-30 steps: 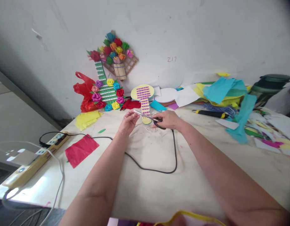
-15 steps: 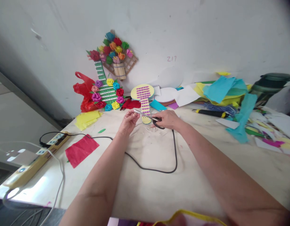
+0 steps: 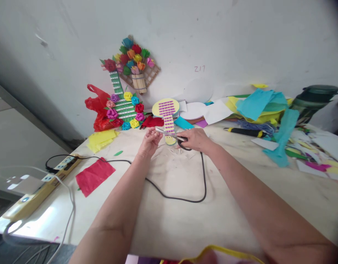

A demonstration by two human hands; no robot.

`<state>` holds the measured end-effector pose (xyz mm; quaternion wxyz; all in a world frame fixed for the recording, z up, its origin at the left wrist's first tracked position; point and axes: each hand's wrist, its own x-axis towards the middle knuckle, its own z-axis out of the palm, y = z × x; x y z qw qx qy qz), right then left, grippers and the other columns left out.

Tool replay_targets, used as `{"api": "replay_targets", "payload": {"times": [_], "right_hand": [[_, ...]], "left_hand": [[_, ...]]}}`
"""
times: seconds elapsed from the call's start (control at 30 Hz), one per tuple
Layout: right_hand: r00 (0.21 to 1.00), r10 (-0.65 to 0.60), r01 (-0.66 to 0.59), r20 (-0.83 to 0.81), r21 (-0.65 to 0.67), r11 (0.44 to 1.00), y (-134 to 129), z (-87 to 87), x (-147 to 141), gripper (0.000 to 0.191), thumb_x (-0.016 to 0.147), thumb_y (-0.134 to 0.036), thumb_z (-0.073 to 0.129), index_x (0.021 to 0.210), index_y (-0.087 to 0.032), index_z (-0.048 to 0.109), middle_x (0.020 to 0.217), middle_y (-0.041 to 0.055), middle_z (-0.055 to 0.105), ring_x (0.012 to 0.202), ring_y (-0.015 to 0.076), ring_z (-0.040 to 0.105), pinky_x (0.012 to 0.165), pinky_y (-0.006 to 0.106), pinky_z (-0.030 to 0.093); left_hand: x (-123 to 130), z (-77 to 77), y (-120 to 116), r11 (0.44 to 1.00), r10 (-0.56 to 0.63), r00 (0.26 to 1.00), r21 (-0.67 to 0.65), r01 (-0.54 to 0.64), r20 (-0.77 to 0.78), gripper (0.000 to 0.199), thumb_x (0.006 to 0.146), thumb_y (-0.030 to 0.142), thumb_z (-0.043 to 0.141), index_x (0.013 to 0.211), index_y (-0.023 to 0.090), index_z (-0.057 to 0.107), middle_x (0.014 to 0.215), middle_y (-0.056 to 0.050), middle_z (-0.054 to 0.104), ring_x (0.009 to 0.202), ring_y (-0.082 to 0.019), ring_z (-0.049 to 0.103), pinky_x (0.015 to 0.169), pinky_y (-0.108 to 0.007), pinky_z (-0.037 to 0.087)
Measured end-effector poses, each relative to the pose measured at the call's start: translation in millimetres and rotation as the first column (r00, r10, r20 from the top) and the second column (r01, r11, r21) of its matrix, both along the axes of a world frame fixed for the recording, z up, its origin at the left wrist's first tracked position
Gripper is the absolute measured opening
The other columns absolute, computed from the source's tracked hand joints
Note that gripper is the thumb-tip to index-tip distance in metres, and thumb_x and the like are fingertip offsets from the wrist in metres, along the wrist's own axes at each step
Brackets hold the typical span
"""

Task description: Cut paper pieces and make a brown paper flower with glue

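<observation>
My right hand point(image 3: 197, 139) is closed round the black handles of a pair of scissors point(image 3: 184, 145), whose blades point left. Opposite it, my left hand point(image 3: 150, 141) pinches a thin white strip point(image 3: 159, 129) that reaches toward the blades. Where exactly the blades meet the strip is too small to tell. Just behind both hands lies a yellow paddle-shaped piece point(image 3: 166, 107) with rows of purple strips, its narrow end partly behind the scissors. Small whitish scraps point(image 3: 177, 151) are scattered on the table below the blades.
A black cable point(image 3: 182, 199) loops across the table to a yellow power strip point(image 3: 48, 183). Red crepe paper point(image 3: 95, 176) lies at left. Colourful paper-flower crafts point(image 3: 125, 106) stand by the wall. At right are a yellow-black tool point(image 3: 244, 132), blue crepe paper point(image 3: 282, 139) and a dark green bottle point(image 3: 314, 102).
Both hands stay nearly in place. The strip and the scissor blades have shifted very slightly; the view itself has moved a touch.
</observation>
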<state>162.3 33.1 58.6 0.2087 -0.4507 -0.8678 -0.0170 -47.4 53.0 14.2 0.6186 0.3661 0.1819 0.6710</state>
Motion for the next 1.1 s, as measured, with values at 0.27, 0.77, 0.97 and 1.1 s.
{"api": "replay_targets", "payload": {"times": [0.27,0.77,0.97,1.1], "right_hand": [[1.0,-0.005,0.005,-0.002,0.01,1.0,0.9,-1.7,-0.9,0.033,0.07,-0.042,0.059,0.102,-0.033,0.066,0.086,-0.0024,0.069,0.08,0.0179,0.059,0.064,0.026,0.037],[0.998,0.008,-0.01,0.061,0.034,0.999,0.1,-2.9,-1.7,0.037,0.072,-0.049,0.056,0.103,-0.03,0.064,0.089,-0.0008,0.068,0.083,0.0183,0.057,0.062,0.026,0.034],[0.998,-0.006,0.003,0.067,0.041,0.999,-2.2,-2.2,-2.1,0.039,0.073,-0.049,0.055,0.105,-0.03,0.063,0.09,0.0008,0.068,0.083,0.0195,0.058,0.064,0.028,0.035],[0.998,-0.012,0.011,0.066,0.029,1.0,-1.5,-2.8,-3.1,0.039,0.073,-0.05,0.055,0.106,-0.03,0.063,0.09,0.0004,0.068,0.083,0.0195,0.058,0.064,0.028,0.034]], "left_hand": [[1.1,1.1,-0.5,1.0,0.015,1.0,-0.004,-0.015,-0.005,0.032,0.057,0.007,0.07,0.083,0.019,0.055,0.068,0.005,0.057,0.066,-0.006,0.058,0.074,-0.02,0.049],[0.8,-1.0,0.8,1.0,0.012,0.998,0.024,-0.01,-0.062,0.031,0.059,0.007,0.069,0.082,0.019,0.053,0.068,0.005,0.056,0.067,-0.006,0.058,0.077,-0.021,0.048],[2.2,-3.5,1.6,1.0,0.003,0.996,0.03,-0.001,-0.087,0.031,0.059,0.008,0.069,0.083,0.019,0.055,0.067,0.006,0.055,0.067,-0.006,0.058,0.08,-0.022,0.047],[1.9,-2.9,1.2,1.0,0.021,0.995,0.012,-0.02,-0.095,0.031,0.059,0.007,0.069,0.083,0.02,0.054,0.069,0.005,0.056,0.068,-0.006,0.058,0.082,-0.023,0.047]]}}
